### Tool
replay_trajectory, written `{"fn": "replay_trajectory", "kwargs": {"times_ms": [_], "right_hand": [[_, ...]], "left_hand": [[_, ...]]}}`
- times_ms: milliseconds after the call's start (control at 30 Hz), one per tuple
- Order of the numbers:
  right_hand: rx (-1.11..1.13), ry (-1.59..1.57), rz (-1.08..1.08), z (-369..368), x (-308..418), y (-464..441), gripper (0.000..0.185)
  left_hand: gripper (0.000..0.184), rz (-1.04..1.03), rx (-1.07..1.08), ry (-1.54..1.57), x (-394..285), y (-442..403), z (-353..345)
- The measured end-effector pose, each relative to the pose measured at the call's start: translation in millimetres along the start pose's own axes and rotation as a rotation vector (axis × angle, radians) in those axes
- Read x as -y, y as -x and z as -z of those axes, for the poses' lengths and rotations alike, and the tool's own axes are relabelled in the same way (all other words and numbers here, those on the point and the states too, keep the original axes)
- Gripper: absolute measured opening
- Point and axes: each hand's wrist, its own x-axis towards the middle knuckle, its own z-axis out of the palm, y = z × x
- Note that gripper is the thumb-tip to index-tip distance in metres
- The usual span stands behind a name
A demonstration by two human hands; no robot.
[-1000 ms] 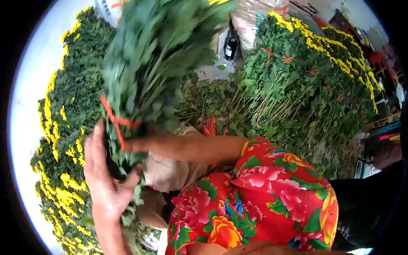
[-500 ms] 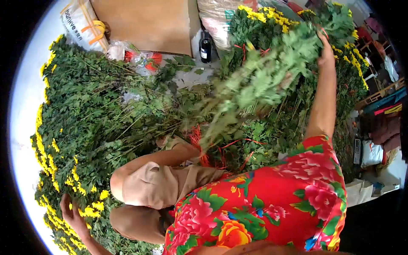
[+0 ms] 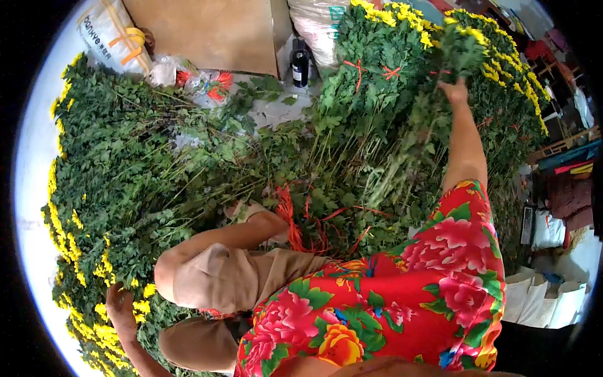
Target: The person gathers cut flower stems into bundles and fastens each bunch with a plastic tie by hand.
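Lowered since the earlier frame, the tied bundle lies toward the floor's far right edge, seemingly turned to match its row. Right hand meets it beside the red tie, closure unclear; left hand, fingers apart, is near yellow flowers.

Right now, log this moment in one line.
right hand: at leafy bunch | left hand: by yellow flowers | red ties: beside foot
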Motion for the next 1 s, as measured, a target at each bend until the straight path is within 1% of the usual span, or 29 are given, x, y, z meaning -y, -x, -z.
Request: {"fn": "replay_trajectory", "kwargs": {"times_ms": [33, 67, 100, 133, 167, 200, 267, 300, 333, 367, 400, 433, 467, 500, 533, 567, 600, 633, 667, 700, 767, 800, 833, 867, 900, 967, 1000], "right_hand": [[0.328, -0.201, 0.060, -31, -9, -11, 0.105], [0.581, 0.116, 0.101, -28, 21, 14, 0.096], [0.656, 0.203, 0.079, -56, 20, 14, 0.094], [0.734, 0.292, 0.063, -84, 17, 13, 0.092], [0.674, 0.518, 0.264, -93, 34, 42, 0.070], [0.776, 0.541, 0.277, -86, 55, 62, 0.069], [0.878, 0.573, 0.280, -78, 86, 91, 0.068], [0.836, 0.460, 0.277, -80, 97, 101, 0.075], [0.794, 0.347, 0.278, -78, 105, 110, 0.083], [0.799, 0.355, 0.294, -76, 112, 117, 0.083], [0.731, 0.435, 0.501, -78, 131, 130, 0.080], [0.757, 0.424, 0.632, -82, 160, 143, 0.070], [0.776, 0.410, 0.763, -81, 191, 161, 0.061], [0.781, 0.238, 0.844, -75, 222, 185, 0.066], [0.535, 0.354, 1.129, -91, 249, 195, 0.066], [0.640, 0.203, 1.060, -66, 293, 234, 0.064], [0.872, -0.114, 1.068, -82, 327, 253, 0.058], [0.906, -0.099, 1.176, -50, 369, 305, 0.053], [0.965, -0.172, 1.268, -35, 394, 326, 0.051], [1.081, -0.169, 1.298, -8, 424, 366, 0.050], [1.155, -0.202, 1.561, -7, 475, 428, 0.048], [1.168, -0.255, 1.670, -19, 494, 460, 0.049], [1.173, -0.309, 1.769, -27, 509, 496, 0.049], [1.165, -0.154, 1.874, -9, 521, 540, 0.050], [1.155, -0.026, 1.971, -2, 530, 523, 0.051], [1.146, 0.204, 2.128, -36, 554, 557, 0.065], [1.117, 0.236, 2.120, -59, 559, 570, 0.074]], "left_hand": [[0.037, 0.021, -0.006, 0.034, 8, 3, -1], [0.038, -0.019, 0.032, 0.015, 14, 9, -1], [0.039, -0.059, 0.069, -0.002, 20, 15, -1], [0.038, -0.009, 0.079, -0.006, 14, 26, -1], [0.040, 0.035, 0.007, 0.000, 21, 40, -4], [0.041, 0.100, 0.024, 0.004, 29, 54, 0], [0.043, 0.221, 0.051, -0.038, 44, 78, 8], [0.043, 0.222, 0.055, -0.034, 53, 85, 10], [0.043, 0.250, 0.136, -0.050, 63, 92, 12], [0.043, 0.291, 0.209, -0.063, 72, 105, 13], [0.040, 0.334, 0.068, -0.018, 88, 123, 6], [0.030, 0.302, 0.060, 0.150, 126, 127, 6], [0.022, 0.244, 0.178, 0.031, 61, 133, 5], [0.019, 0.292, 0.190, 0.031, 33, 138, 6], [0.019, 0.248, 0.073, 0.115, 39, 145, -2], [0.022, 0.258, 0.067, 0.061, 40, 152, 2], [0.027, 0.235, -0.077, 0.039, 62, 167, 1], [0.031, 0.214, 0.044, -0.133, 60, 164, 13], [0.032, 0.176, -0.015, -0.251, 51, 182, 11], [0.033, 0.119, -0.052, -0.376, 45, 187, 10], [0.041, 0.170, -0.034, -0.444, 44, 200, 6], [0.038, 0.210, 0.001, -0.419, 36, 202, 4], [0.039, 0.208, 0.008, -0.386, 36, 210, -1], [0.038, 0.215, 0.030, -0.333, 34, 218, -5], [0.038, 0.226, 0.049, -0.305, -21, 207, -35], [0.036, 0.145, 0.122, -0.149, -38, 204, -41], [0.033, 0.079, 0.096, -0.094, -25, 208, -57]]}}
